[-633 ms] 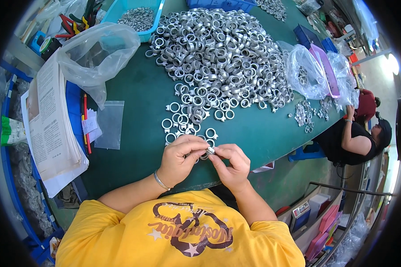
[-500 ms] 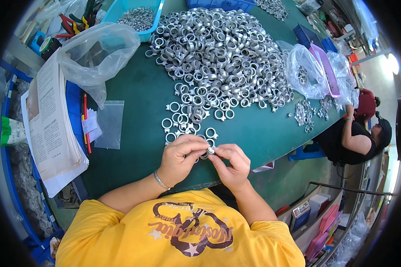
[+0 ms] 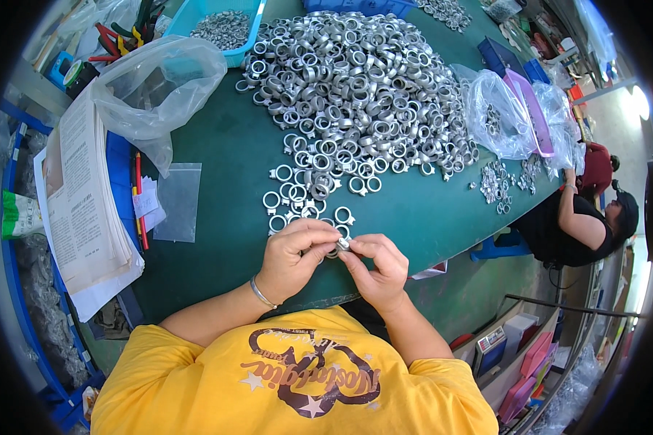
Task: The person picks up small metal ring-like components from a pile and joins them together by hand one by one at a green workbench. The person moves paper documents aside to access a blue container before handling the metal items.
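Between my two hands, near the table's front edge, is a small silver metal ring clamp point(image 3: 343, 245). My left hand point(image 3: 294, 259) pinches it from the left with thumb and forefinger. From the other side, the fingertips of my right hand point(image 3: 376, 270) close on the same piece. Fingers cover much of it, so its full shape is partly hidden. Several loose metal rings point(image 3: 295, 194) with small lugs lie just beyond my hands. They trail back to a large heap of the same rings point(image 3: 363, 87).
A clear plastic bag point(image 3: 163, 90) and a turquoise basket of small metal parts point(image 3: 248, 45) stand at the back left. Left are stacked papers point(image 3: 87, 196) and a flat clear pouch point(image 3: 178, 201). Small parts point(image 3: 495, 183) lie at the right. Another person point(image 3: 577, 221) sits beyond them.
Both hands stay almost in place. The metal piece between my fingertips appears slightly turned; nothing else has visibly moved on the table.
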Demonstrator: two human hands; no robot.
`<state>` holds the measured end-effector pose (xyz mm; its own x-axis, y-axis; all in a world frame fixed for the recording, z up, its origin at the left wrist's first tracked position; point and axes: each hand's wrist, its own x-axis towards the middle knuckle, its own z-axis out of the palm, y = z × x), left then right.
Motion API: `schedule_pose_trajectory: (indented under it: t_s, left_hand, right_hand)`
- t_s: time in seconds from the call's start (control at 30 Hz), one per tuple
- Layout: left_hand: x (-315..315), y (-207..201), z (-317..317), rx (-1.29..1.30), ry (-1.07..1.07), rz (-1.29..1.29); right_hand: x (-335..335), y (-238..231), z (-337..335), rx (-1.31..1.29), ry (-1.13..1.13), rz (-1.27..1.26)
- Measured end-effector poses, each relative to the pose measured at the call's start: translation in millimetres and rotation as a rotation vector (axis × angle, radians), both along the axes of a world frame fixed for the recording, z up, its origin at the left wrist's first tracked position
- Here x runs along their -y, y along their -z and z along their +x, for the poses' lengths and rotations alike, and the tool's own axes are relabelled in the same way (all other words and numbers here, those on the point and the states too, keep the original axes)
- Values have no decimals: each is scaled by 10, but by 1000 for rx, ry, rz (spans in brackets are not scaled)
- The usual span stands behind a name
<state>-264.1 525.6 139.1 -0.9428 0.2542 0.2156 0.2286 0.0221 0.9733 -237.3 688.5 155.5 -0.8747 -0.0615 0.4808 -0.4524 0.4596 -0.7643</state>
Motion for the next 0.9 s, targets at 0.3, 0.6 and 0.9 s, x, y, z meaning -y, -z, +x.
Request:
schedule_pose_trajectory:
  t_s: [0.3, 0.6, 0.9]
  left_hand:
    - [14, 59, -44, 467, -9, 345]
    - [32, 42, -45, 559, 44, 541]
    - [5, 1, -50, 570, 18, 520]
  right_hand:
    - [-65, -5, -308, 183, 193, 164]
    - [-66, 56, -414, 386, 251, 415]
    - [-11, 17, -562, 478, 177, 162]
